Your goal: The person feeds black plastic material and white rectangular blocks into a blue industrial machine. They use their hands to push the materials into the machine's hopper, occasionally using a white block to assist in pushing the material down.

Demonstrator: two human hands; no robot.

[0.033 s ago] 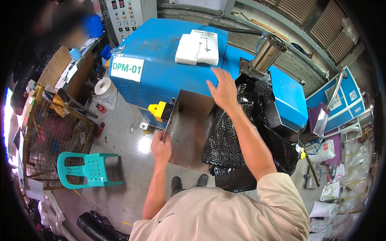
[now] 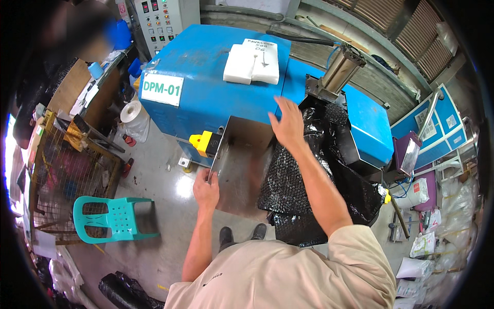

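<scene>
In the head view, 1 edge of the metal chute (image 2: 244, 167) at the blue machine's (image 2: 206, 98) front is gripped by the left hand (image 2: 206, 192); the right hand (image 2: 289, 127) is held open, fingers spread, near black bubble wrap (image 2: 288, 188).

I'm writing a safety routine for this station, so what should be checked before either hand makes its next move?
1. Left grip secure on the metal chute: ok, fingers closed around its side edge.
2. Right grip free: ok, open and holding nothing.
3. Right grip apart from the black bubble wrap: cannot tell, this view doesn't show the depth between them.
4. Bubble wrap lying flat: not ok, it is draped and bunched.
5. Teal chair apart from the shoes: ok, floor shows between them.
</scene>
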